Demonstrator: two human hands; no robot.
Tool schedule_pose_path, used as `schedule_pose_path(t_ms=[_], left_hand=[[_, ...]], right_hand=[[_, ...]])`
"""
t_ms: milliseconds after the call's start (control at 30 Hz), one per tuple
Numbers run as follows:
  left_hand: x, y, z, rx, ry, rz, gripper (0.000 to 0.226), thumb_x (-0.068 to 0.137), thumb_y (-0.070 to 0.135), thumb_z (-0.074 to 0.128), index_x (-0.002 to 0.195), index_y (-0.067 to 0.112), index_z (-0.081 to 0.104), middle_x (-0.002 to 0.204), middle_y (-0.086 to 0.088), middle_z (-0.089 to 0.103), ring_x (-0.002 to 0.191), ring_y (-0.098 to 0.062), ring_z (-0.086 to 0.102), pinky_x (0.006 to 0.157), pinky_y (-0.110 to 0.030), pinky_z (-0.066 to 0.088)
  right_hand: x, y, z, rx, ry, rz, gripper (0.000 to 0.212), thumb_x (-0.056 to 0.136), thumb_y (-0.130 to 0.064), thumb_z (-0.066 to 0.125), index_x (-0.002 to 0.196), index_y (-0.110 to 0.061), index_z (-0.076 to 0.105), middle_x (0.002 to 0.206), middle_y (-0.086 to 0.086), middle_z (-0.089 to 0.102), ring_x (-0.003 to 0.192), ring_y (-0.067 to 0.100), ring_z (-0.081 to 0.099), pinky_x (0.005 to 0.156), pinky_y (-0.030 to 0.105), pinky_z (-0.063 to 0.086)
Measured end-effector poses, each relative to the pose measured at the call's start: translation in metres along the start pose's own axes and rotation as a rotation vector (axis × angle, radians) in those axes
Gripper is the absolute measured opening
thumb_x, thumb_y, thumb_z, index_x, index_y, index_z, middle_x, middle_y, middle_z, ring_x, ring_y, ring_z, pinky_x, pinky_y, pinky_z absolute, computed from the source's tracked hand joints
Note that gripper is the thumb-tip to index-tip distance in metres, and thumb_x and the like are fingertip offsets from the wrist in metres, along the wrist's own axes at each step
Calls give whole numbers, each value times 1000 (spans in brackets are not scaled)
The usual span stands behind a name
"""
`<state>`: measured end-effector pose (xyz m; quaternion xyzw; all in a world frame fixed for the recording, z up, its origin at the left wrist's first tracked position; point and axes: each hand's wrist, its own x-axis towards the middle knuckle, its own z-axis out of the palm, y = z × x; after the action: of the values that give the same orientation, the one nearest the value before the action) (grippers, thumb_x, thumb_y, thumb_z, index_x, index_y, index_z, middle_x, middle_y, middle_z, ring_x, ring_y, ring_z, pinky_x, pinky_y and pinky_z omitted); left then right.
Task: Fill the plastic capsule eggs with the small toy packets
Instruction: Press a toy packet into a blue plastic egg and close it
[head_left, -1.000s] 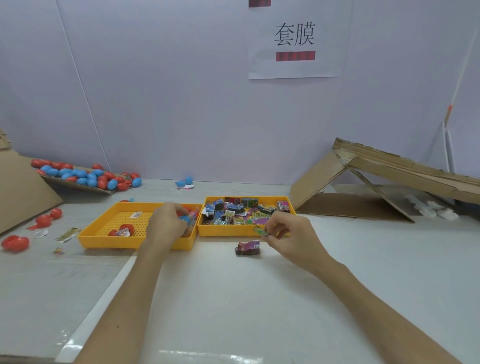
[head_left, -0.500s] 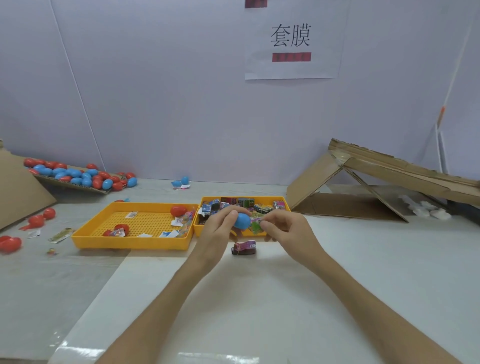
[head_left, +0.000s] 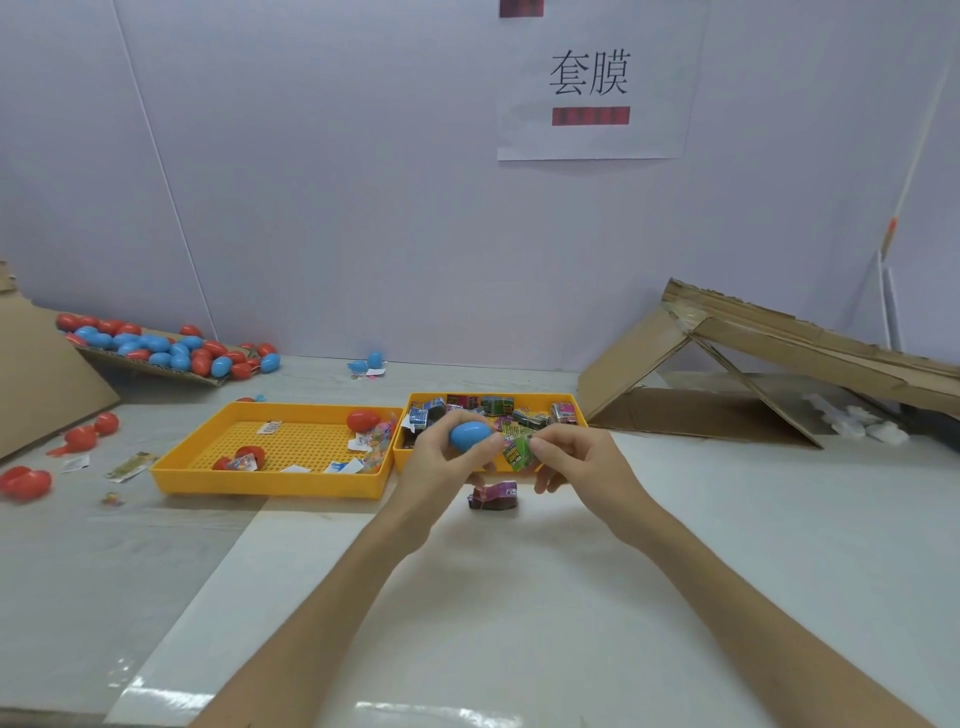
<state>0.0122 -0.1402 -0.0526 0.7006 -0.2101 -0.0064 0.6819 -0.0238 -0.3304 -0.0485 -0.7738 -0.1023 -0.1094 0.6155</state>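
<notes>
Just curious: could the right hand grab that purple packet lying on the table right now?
Probably not at once: the right hand pinches a green packet. The purple packet lies uncovered just below it.

The left hand (head_left: 441, 465) covers the underside of the blue plastic egg (head_left: 470, 435); half or whole capsule, I cannot tell. Fingers of the right hand (head_left: 576, 462) hide one edge of the small green toy packet (head_left: 517, 453), its print too small to read. At the left edge of the worktop (head_left: 701, 519) the red plastic eggs (head_left: 23, 483) are blurred, and the brown cardboard sheet (head_left: 41, 374) is cut off by the frame.
</notes>
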Motion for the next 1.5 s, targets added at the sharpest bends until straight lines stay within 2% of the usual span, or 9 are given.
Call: schedule_pose_path(t_ms=[133, 300, 400, 500, 633, 867, 1033, 1300, 1500], left_hand=[[-2, 5, 0, -93, -87, -52, 40, 87, 42, 67, 106, 9, 56, 80, -8, 55, 72, -16, 59, 67, -28, 54], [-3, 4, 1, -19, -117, -66, 23, 95, 15, 69, 112, 14, 54, 90, -9, 55, 69, -16, 60, 69, -33, 55], [-3, 5, 0, -38, -106, -45, 21, 95, 13, 68, 113, 17, 56, 91, -9, 53, 66, -15, 58, 65, -30, 54], [-3, 9, 0, -116, -96, -86, 14, 103, 26, 54, 114, 18, 55, 88, -9, 51, 65, -17, 57, 65, -32, 52], [-3, 10, 0, -166, -129, -133, 30, 110, 26, 33, 118, 14, 59, 91, -8, 55, 66, -16, 59, 67, -31, 52], [-4, 8, 2, -103, -115, -85, 26, 108, 29, 43, 119, 12, 58, 80, -5, 64, 68, -17, 61, 65, -30, 54], [-2, 5, 2, -159, -31, -54, 20, 105, 23, 52, 117, 7, 54, 92, -4, 77, 88, -27, 76, 73, -33, 62], [0, 5, -4, -261, -39, -118, 28, 103, 19, 55, 129, 23, 63, 122, -10, 62, 101, -25, 72, 91, -46, 59], [-1, 5, -3, -206, -56, -124, 20, 102, 24, 56, 115, 16, 68, 103, -7, 70, 87, -14, 66, 71, -26, 56]], right_hand=[[-1, -2, 0, 42, -62, 14, 17, 101, -9, 56, 96, 1, 70, 75, 7, 72, 65, 21, 65, 62, 27, 52], [-2, -5, -2, 84, -119, 23, 22, 100, -9, 57, 104, 10, 67, 80, 14, 71, 66, 21, 65, 65, 28, 52], [-3, -5, -2, 88, -137, 22, 21, 100, -8, 56, 102, 8, 68, 83, 18, 70, 67, 22, 64, 65, 29, 51], [-3, -5, -3, 89, -141, 26, 20, 101, -8, 56, 99, 7, 69, 84, 19, 70, 67, 22, 64, 65, 29, 51], [-3, -7, -2, 102, -134, 35, 19, 100, -10, 57, 96, 3, 70, 83, 19, 70, 67, 21, 65, 65, 27, 53], [-3, -8, -2, 122, -111, 51, 20, 101, -12, 55, 94, -1, 70, 78, 14, 72, 64, 20, 64, 63, 25, 53], [-3, -9, -2, 126, -101, 56, 19, 101, -13, 56, 91, -6, 70, 79, 11, 72, 67, 22, 68, 65, 25, 54], [0, -5, -3, 119, 31, 65, 12, 98, -9, 61, 98, -12, 73, 84, 6, 75, 73, 17, 73, 68, 25, 59], [-1, -5, -5, 33, 24, 0, 28, 98, -4, 60, 99, -27, 78, 95, 5, 75, 87, 13, 68, 73, 29, 59]])
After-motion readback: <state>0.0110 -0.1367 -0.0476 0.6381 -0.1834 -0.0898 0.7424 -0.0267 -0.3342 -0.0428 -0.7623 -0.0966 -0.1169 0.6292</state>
